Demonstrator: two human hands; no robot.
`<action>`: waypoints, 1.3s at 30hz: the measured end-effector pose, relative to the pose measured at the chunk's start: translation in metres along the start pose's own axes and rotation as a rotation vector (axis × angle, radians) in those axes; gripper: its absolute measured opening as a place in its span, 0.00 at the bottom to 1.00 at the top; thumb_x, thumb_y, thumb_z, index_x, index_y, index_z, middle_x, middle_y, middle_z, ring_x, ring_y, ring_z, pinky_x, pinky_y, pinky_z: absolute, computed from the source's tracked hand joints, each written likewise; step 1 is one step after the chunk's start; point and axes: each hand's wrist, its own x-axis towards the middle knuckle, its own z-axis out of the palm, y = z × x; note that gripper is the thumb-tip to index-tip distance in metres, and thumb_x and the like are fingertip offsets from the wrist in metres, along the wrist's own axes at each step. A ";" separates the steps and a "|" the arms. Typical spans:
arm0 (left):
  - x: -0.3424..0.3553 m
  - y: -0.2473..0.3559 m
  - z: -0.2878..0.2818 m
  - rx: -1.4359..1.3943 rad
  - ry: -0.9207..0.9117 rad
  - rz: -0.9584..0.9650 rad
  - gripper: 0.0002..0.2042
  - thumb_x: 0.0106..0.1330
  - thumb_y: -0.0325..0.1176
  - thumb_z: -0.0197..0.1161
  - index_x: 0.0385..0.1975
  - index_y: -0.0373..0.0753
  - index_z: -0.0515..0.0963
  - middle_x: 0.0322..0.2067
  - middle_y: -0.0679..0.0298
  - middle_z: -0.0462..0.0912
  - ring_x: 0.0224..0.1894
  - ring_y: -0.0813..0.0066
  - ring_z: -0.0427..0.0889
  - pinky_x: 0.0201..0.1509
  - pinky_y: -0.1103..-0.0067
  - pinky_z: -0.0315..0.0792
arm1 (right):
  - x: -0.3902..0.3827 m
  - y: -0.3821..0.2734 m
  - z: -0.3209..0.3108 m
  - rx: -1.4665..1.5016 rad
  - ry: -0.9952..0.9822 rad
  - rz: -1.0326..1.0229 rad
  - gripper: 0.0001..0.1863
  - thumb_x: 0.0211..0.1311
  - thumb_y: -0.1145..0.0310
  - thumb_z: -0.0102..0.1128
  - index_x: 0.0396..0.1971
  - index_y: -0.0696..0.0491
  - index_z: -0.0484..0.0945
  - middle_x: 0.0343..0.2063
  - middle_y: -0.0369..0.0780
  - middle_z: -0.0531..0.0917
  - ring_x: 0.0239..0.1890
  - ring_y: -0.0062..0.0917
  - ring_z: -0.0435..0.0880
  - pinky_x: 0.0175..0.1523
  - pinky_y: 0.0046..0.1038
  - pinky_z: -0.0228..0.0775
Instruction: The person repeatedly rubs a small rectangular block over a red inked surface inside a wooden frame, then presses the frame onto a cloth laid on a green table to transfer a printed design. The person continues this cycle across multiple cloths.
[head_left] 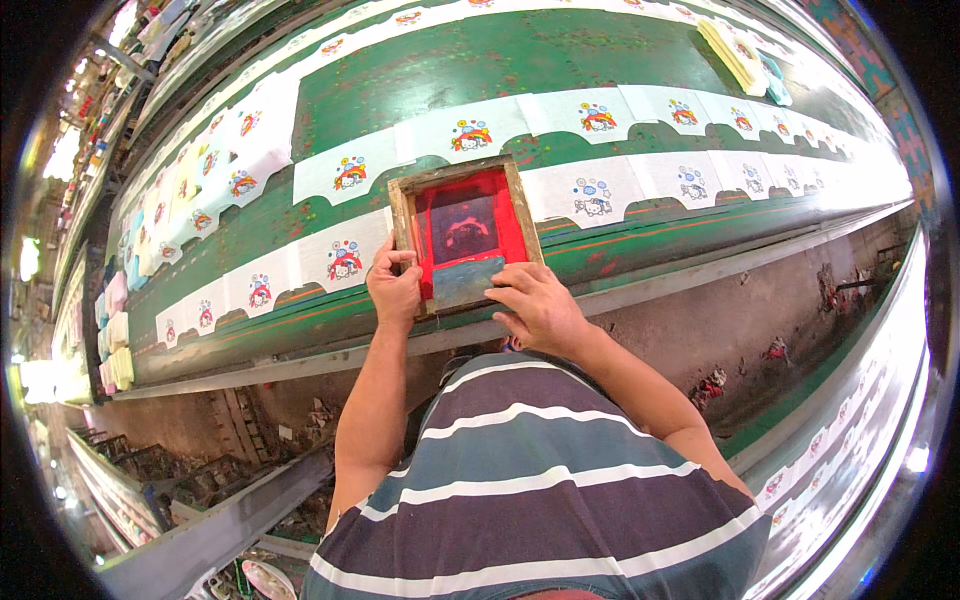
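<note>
A wooden-framed printing screen (530, 228) lies on the row of white cloth pieces nearest me, with red ink around its dark mesh window. My left hand (395, 285) is closed on the frame's left side, thumb towards the inside. At the near end of the screen sits a flat blue-grey squeegee (468, 281). My right hand (540, 307) bends its fingers over the squeegee's right end, beside the frame's near right corner. The cloth under the screen is hidden. To its left lies a cloth piece (322, 262) with a coloured print; a cloth piece (625, 180) to its right shows blue and black without red.
The long green table (430, 65) carries several rows of printed cloth pieces. Folded yellow cloth (732, 58) lies at the far right, stacked cloth (117, 340) at the left end. A metal rail (640, 297) edges the table before me. Another cloth-covered table (830, 470) stands at the lower right.
</note>
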 end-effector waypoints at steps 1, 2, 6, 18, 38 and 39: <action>0.001 0.002 0.000 -0.007 -0.006 0.017 0.09 0.61 0.15 0.69 0.38 0.35 0.89 0.82 0.36 0.75 0.81 0.53 0.79 0.84 0.65 0.70 | 0.005 -0.001 0.005 -0.031 -0.028 -0.003 0.22 0.62 0.67 0.83 0.56 0.51 0.90 0.59 0.43 0.87 0.66 0.44 0.85 0.73 0.49 0.77; 0.001 0.003 0.001 -0.001 -0.006 0.020 0.08 0.61 0.16 0.69 0.37 0.35 0.89 0.81 0.35 0.75 0.81 0.53 0.79 0.83 0.65 0.70 | 0.010 -0.002 0.009 -0.061 -0.050 -0.010 0.22 0.63 0.68 0.81 0.57 0.51 0.89 0.58 0.43 0.88 0.65 0.44 0.86 0.72 0.49 0.78; -0.003 0.009 0.001 0.077 0.013 -0.028 0.07 0.60 0.17 0.70 0.35 0.35 0.89 0.81 0.35 0.76 0.80 0.51 0.80 0.83 0.65 0.70 | 0.031 0.001 0.015 -0.172 -0.114 -0.066 0.21 0.66 0.69 0.72 0.59 0.51 0.88 0.53 0.41 0.88 0.60 0.43 0.87 0.67 0.46 0.79; -0.010 0.010 0.006 0.042 0.016 0.024 0.07 0.63 0.18 0.72 0.39 0.35 0.89 0.80 0.36 0.77 0.82 0.50 0.77 0.84 0.64 0.69 | 0.065 -0.001 -0.004 -0.283 -0.374 -0.077 0.19 0.64 0.72 0.70 0.55 0.51 0.89 0.49 0.44 0.89 0.56 0.43 0.89 0.62 0.45 0.82; 0.002 0.011 0.004 -0.190 -0.018 -0.145 0.11 0.71 0.15 0.69 0.49 0.33 0.90 0.79 0.43 0.77 0.72 0.61 0.86 0.74 0.71 0.80 | 0.153 0.085 0.012 -0.270 -0.268 0.099 0.22 0.67 0.84 0.62 0.57 0.53 0.90 0.52 0.48 0.90 0.58 0.50 0.87 0.68 0.48 0.79; 0.001 0.011 0.004 -0.181 -0.016 -0.144 0.12 0.71 0.14 0.69 0.49 0.33 0.90 0.79 0.43 0.77 0.72 0.61 0.86 0.74 0.71 0.80 | 0.145 0.078 0.014 -0.277 -0.255 0.084 0.22 0.66 0.82 0.63 0.57 0.52 0.91 0.52 0.46 0.90 0.57 0.48 0.87 0.67 0.48 0.79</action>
